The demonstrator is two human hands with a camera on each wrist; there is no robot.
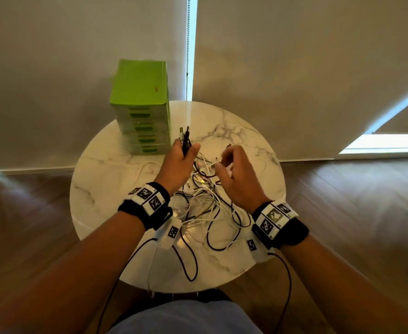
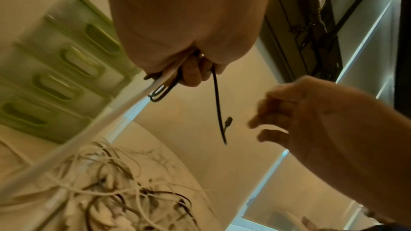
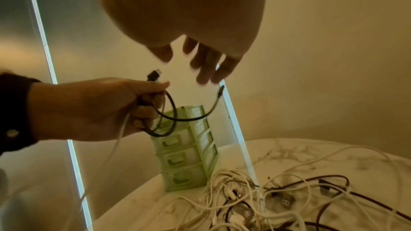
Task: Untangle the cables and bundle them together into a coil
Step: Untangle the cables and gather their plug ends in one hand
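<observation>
A tangle of white and dark cables [image 1: 205, 208] lies on the round marble table [image 1: 106, 184], also seen in the wrist views [image 2: 111, 191] [image 3: 266, 199]. My left hand [image 1: 186, 150] is raised above it and grips a looped black cable [image 3: 173, 111] together with a white one; plug ends [image 1: 184, 136] stick up from the fist. One black end [image 2: 224, 129] dangles free below that hand [image 2: 193, 69]. My right hand [image 1: 224, 160] hovers just right of it with loosely bent fingers [image 3: 200, 61] and holds nothing, its fingertips close to the dangling end.
A green drawer unit [image 1: 142, 109] stands at the table's back left, close behind my left hand. A dark cable loop [image 1: 188, 261] reaches toward the table's near edge. Window blinds hang behind; wooden floor surrounds the table.
</observation>
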